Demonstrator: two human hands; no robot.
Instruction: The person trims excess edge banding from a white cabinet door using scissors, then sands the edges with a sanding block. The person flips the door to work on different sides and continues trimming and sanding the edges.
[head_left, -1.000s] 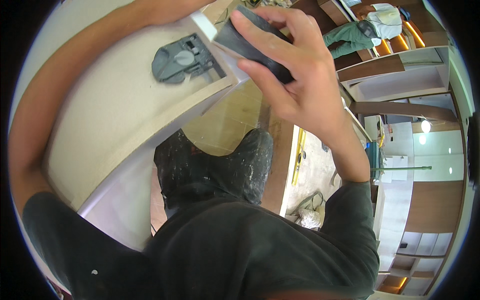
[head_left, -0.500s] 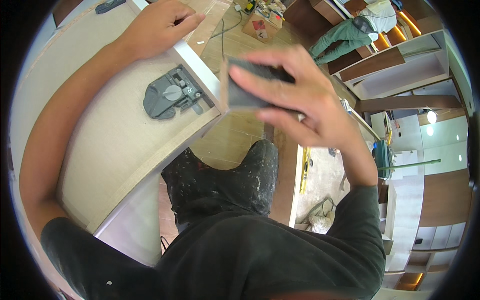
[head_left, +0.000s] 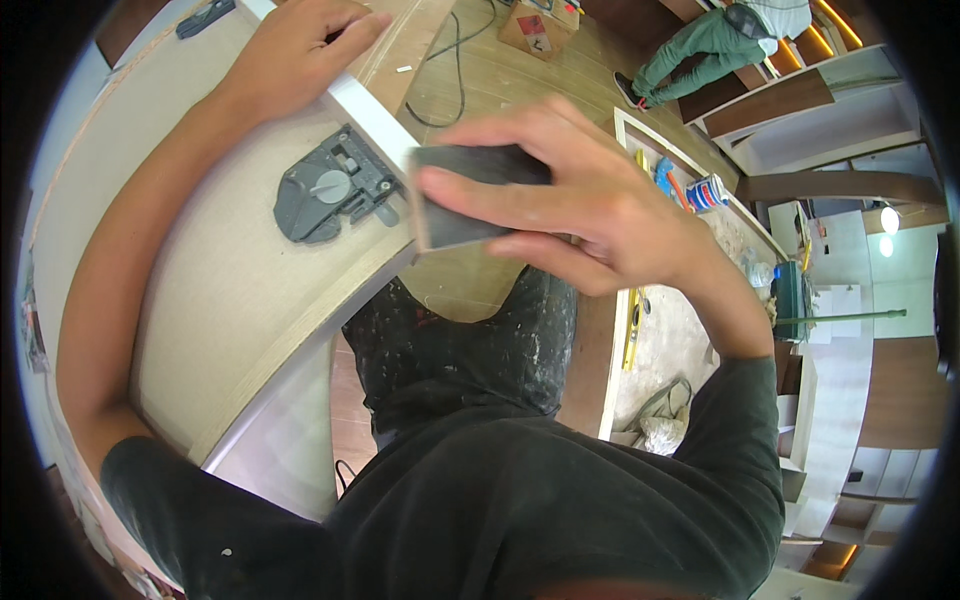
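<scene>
My right hand [head_left: 590, 205] grips a dark sanding block [head_left: 485, 170], thumb and fingers clasping its sides. The block's pale narrow edge is at the corner of a light wooden drawer [head_left: 240, 290], against or just beside the end of its white edge strip [head_left: 365, 110]. Slight blur shows on this hand. Higher up, my left hand [head_left: 305, 50] lies curled over the same strip; its fingertips are partly hidden. A grey plastic drawer clip [head_left: 330, 190] with a round knob is fixed near the corner, and a second clip [head_left: 205, 18] shows at the far end.
Black cable [head_left: 460, 70] lies on the wood floor beside a cardboard box [head_left: 535, 30]. At right, a shallow wooden frame [head_left: 615, 380] holds a yellow spirit level [head_left: 632, 330], a can [head_left: 706, 193] and a bag [head_left: 660, 425]. Another person [head_left: 700, 50] stands near shelving at the far right.
The view has shifted a little, so the drawer corner sits further left and lower. My right hand moves with the block, which stays by the corner. My left hand keeps its place on the strip.
</scene>
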